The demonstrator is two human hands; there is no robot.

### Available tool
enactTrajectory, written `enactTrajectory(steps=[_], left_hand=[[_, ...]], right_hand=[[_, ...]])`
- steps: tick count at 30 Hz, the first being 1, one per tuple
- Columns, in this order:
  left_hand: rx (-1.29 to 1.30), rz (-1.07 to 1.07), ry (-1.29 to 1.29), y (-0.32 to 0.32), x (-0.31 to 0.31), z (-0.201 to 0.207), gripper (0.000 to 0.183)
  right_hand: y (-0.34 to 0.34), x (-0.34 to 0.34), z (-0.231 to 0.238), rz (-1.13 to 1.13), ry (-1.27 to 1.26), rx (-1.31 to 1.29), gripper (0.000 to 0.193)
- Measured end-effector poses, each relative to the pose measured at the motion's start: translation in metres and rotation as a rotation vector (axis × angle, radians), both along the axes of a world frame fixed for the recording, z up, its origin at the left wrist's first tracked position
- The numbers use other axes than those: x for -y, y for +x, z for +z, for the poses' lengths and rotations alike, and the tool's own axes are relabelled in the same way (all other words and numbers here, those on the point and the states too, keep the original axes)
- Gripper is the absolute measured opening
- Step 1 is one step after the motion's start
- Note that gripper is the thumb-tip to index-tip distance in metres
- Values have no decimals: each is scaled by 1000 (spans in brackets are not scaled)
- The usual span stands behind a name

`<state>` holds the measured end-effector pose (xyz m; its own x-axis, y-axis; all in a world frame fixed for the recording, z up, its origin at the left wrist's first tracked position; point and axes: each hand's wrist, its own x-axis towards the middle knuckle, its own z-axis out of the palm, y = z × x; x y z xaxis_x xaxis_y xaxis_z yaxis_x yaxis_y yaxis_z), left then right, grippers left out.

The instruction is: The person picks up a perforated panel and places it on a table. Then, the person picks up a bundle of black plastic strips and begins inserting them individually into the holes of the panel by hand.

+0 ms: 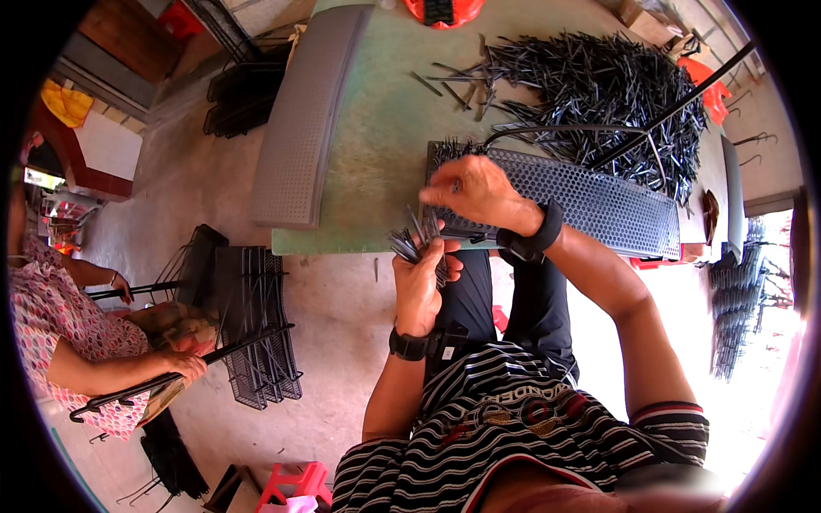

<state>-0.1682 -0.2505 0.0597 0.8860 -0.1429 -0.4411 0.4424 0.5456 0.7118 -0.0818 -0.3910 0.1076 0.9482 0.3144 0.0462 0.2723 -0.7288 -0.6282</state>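
My left hand (417, 295) is closed around a bunch of thin dark strips (419, 242), held just off the table's near edge. The strips fan out above the thumb. Just above it, my right hand (483, 192) is bent over the left end of a black perforated metal panel (590, 184). Its fingers curl together toward the left; whether something small is between them is hidden. A clump of short dark strips (457, 151) sits at that end of the panel, beside my fingers. A black bent rod frame (564, 129) rises over the panel.
A large heap of dark strips (599, 94) covers the table's far right. Grey perforated sheets (299, 128) lie along the left of the green table (385, 111). At left, a person in a patterned top (73, 321) grips a black rod near black mesh racks (256, 325). A red stool (295, 487) stands below.
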Motion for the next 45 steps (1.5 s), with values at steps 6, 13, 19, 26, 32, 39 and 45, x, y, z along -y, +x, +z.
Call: enactTrajectory(steps=[6,13,19,26,32,39,45], left_hand=[[58,-116,69,-1,11,-5,24],[-19,-59,-2,-2,13,-16,22],[-99,-19,-11,-1,10,-5,23],[-68,-4,-23,-1,7,-4,23],[-86,-12,-39,2,6,0,24],[-31,-143,-55,2,15,6,25],[1,-193,19,-7,9,-3,27]], right_hand=[[-3,21,-2,-205,550,-392,14],[11,25,4,-358,538,209,14],[20,23,-16,-267,449,324,6],[30,30,-28,-79,-81,494,7],[9,21,-8,-33,118,62,15],[-13,28,-7,19,491,-645,16],[-12,33,-6,-248,648,-412,17]])
